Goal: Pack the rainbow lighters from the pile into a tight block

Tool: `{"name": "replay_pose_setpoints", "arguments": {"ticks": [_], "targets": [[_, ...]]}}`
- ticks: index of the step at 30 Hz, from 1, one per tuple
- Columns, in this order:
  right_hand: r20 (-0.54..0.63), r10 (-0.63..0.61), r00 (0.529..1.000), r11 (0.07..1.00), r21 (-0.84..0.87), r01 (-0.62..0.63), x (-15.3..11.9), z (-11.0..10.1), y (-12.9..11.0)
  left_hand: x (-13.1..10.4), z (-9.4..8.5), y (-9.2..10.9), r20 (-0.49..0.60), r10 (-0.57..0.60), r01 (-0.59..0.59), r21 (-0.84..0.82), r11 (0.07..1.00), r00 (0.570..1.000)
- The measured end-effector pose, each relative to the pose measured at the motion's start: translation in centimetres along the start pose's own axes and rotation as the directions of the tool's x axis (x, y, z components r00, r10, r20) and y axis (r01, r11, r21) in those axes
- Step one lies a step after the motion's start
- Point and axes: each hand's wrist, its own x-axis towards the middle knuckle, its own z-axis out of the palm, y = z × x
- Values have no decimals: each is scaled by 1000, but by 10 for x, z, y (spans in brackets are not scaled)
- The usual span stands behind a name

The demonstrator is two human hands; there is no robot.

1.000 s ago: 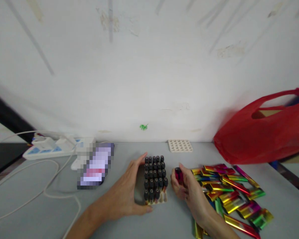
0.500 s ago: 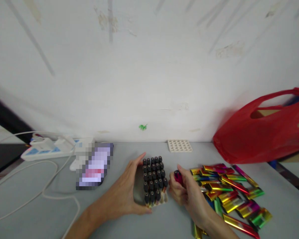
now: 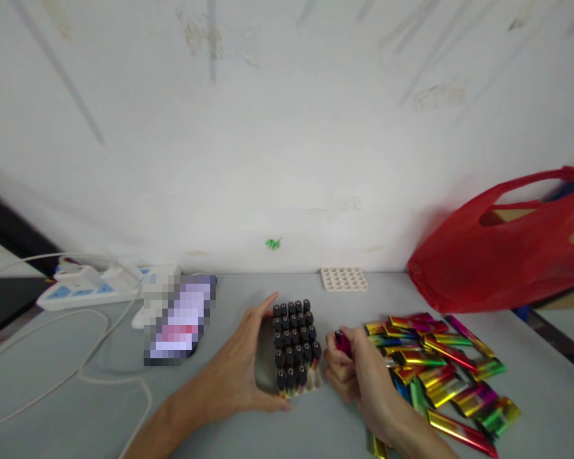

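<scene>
My left hand (image 3: 239,363) is wrapped around the left side of a block of lighters (image 3: 294,341) with black heads, its thumb at the near edge and a finger at the far one. The lighters stand upright in rows in a pale tray (image 3: 299,392), and a few bare slots show at its near right corner. Just right of the block, my right hand (image 3: 356,370) is closed round a dark pink lighter (image 3: 343,343) whose black head points up between thumb and fingers. Beyond that hand lies a loose pile of shiny, multicoloured lighters (image 3: 440,373).
A pale grid tray (image 3: 344,279) lies by the wall. To the right stands a red plastic bag (image 3: 497,255). On the left are a phone (image 3: 184,319) with a blurred screen, a white power strip (image 3: 95,290) and a loose white cable (image 3: 83,366).
My right thumb has shifted slightly on the dark pink lighter, which stays beside the block. My left hand and the block are nearly unchanged; the view has moved very slightly.
</scene>
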Motion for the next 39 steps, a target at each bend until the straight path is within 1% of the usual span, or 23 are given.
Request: {"name": "replay_pose_setpoints", "arguments": {"ticks": [2, 4, 7, 10, 13, 15, 18, 19, 23, 26, 31, 35, 37, 39], "targets": [[-2, 3, 1000, 1000, 11, -3, 2, 1, -1, 0, 1, -1, 0, 15, -15, -5, 1000, 1000], [-9, -34, 999, 999, -7, 34, 3, 3, -2, 0, 1, -2, -8, 19, -20, -9, 1000, 1000], [8, -178, 984, 978, -113, 178, -1, 7, -7, 0, 1, -2, 0, 6, -6, -8, 1000, 1000], [41, -325, 945, 919, -222, 326, -8, 9, -13, 0, 0, -1, 11, 2, -2, -5, 1000, 1000], [66, -407, 911, 857, -316, 406, -11, 7, -18, 0, 0, -2, -1, 9, -9, -15, 1000, 1000], [110, -396, 912, 852, -325, 409, -11, 4, -22, 0, 1, -3, -11, 11, -11, -17, 1000, 1000], [196, -350, 916, 872, -291, 395, -11, 0, -27, 0, 1, -5, -12, 4, -4, -7, 1000, 1000], [217, -344, 914, 864, -309, 399, -11, -2, -29, 1, 1, -5, -9, 1, -1, -3, 1000, 1000], [264, -332, 906, 764, -487, 422, -14, -6, -36, 1, 0, -4, 0, -7, 7, 2, 1000, 1000], [300, -327, 896, 702, -558, 443, -14, -11, -41, 1, -1, -1, 0, -16, 16, 7, 1000, 1000], [373, -368, 852, 626, -578, 524, -13, -18, -48, 2, -3, 4, 23, -32, 33, -7, 999, 999], [426, -365, 828, 599, -573, 559, -16, -19, -48, 2, -3, 4, 15, -49, 49, -9, 999, 999], [429, -348, 834, 610, -571, 549, -17, -18, -46, 2, -3, 4, 11, -46, 46, -18, 999, 999], [391, -332, 858, 625, -590, 511, -15, -15, -45, 2, -3, 3, 15, -44, 44, -20, 999, 999]]}}
